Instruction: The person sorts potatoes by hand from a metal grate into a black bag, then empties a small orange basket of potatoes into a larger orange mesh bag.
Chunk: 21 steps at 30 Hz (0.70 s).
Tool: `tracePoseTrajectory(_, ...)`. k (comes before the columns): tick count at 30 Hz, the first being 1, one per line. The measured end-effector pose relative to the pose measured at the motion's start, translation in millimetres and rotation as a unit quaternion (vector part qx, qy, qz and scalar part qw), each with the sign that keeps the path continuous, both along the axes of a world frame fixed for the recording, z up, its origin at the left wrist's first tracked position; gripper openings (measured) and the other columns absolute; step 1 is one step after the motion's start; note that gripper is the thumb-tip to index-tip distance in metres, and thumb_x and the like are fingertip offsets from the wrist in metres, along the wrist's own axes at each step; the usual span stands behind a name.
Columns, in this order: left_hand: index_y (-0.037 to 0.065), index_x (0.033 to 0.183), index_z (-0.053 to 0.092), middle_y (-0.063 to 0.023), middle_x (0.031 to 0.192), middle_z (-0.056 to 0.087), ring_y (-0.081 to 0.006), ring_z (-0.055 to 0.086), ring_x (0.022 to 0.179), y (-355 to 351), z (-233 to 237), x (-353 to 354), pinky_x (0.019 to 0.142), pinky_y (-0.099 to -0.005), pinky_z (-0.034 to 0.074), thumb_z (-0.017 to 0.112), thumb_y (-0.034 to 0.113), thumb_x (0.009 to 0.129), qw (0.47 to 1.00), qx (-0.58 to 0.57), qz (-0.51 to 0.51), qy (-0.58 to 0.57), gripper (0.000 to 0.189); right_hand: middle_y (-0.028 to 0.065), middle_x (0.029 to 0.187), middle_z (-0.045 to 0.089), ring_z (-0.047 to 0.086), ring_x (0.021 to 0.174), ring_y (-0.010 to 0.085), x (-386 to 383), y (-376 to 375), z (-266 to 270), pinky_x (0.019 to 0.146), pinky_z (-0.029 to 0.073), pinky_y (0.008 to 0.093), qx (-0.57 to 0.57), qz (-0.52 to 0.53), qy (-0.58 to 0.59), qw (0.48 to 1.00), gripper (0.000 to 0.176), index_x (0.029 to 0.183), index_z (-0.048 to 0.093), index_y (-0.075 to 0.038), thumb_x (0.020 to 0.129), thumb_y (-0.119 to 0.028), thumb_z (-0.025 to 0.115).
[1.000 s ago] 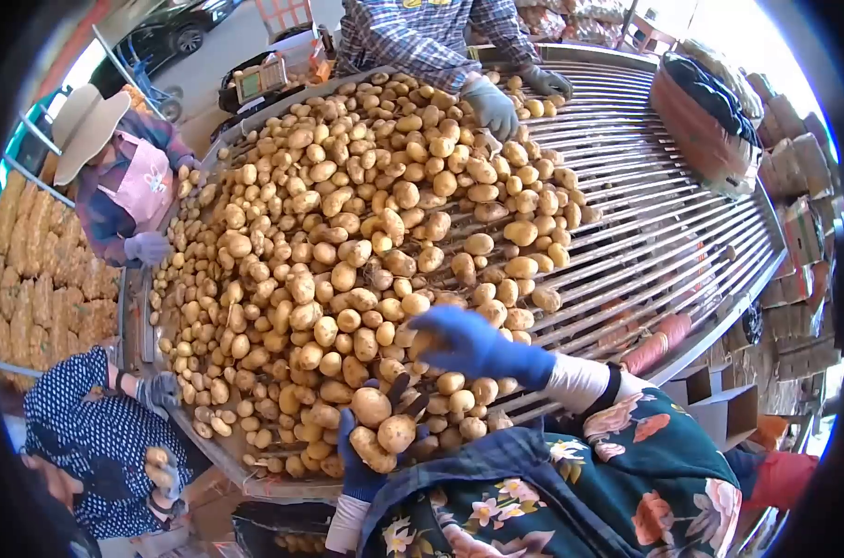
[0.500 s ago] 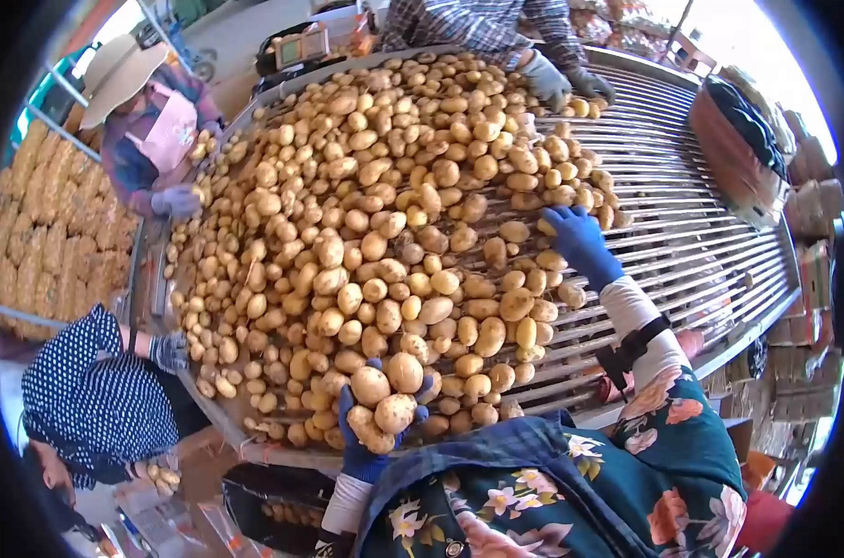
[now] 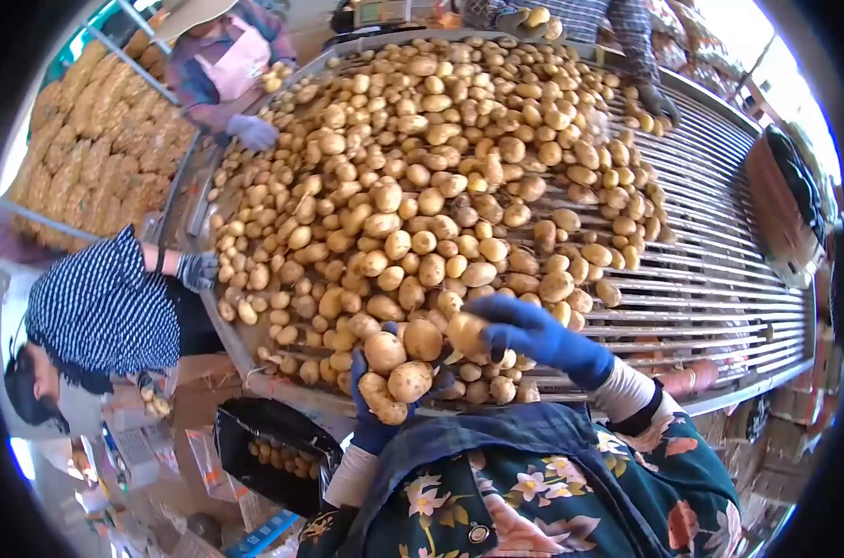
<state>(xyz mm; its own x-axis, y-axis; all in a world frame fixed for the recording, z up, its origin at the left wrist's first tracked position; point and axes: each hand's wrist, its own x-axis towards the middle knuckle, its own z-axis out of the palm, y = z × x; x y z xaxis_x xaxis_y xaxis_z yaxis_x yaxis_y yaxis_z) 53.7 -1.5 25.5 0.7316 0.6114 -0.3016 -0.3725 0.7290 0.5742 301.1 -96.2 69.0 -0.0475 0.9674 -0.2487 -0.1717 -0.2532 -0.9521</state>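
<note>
My left hand (image 3: 374, 433), in a blue glove, is cupped at the near edge of the heap. Several large potatoes (image 3: 410, 381) rest in it, and its fingers curl up around their left side. Close by on the right, my right hand (image 3: 538, 340), also in a blue glove, grips a single potato (image 3: 467, 336) between thumb and fingers, slightly blurred. That potato is beside the ones in my left hand. Under and beyond both hands spreads a thick heap of loose potatoes (image 3: 431, 200) on a slatted metal table (image 3: 719, 209).
A black bin (image 3: 278, 414) with potatoes stands below the table's near left edge. Co-workers' gloved hands reach over the heap at the left (image 3: 197, 271), upper left (image 3: 253, 132) and far side (image 3: 659, 102). Filled sacks (image 3: 106, 139) are stacked at the left.
My right hand has come from the heap's right side back toward my left hand, now with a potato. My left hand still holds its potatoes. The far co-worker has lifted potatoes in one hand.
</note>
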Motion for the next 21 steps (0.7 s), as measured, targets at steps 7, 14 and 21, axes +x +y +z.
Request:
tracePoseTrajectory(7,0.009,0.137,0.046,-0.0076,0.131,0.055,-0.0253,0.054,0.119,-42,9,-26,0.105,-0.0389,0.042,0.032,0.05,0.102,0.981,-0.001,0.181,-0.073,0.056,0.0115,0.135,0.052,0.048,0.126,0.0225,-43,4,-1,0.105,0.04,0.0377,0.086,0.156,-0.061,0.982,0.044,0.135,0.05,-0.004,0.096,-0.02,0.061)
tracePoseTrajectory(14,0.005,0.135,0.046,-0.0101,0.135,0.052,-0.0238,0.053,0.12,-71,-104,-67,0.104,-0.0378,0.043,0.038,0.041,0.102,0.94,0.172,0.291,-0.042,0.049,0.015,0.128,0.055,0.052,0.121,0.0304,-73,27,-8,0.101,0.042,0.039,0.288,0.273,-0.154,0.905,0.045,0.133,0.054,-0.007,0.09,-0.017,0.067)
tracePoseTrajectory(21,0.003,0.138,0.041,-0.0158,0.141,0.045,-0.027,0.057,0.111,-62,-39,-97,0.099,-0.039,0.047,0.036,0.039,0.103,0.892,-0.2,0.314,-0.255,0.05,0.0064,0.12,0.055,0.057,0.102,0.0139,-107,25,3,0.091,0.048,0.031,-0.001,0.2,0.058,0.978,0.063,0.137,0.046,-0.007,0.088,-0.034,0.073)
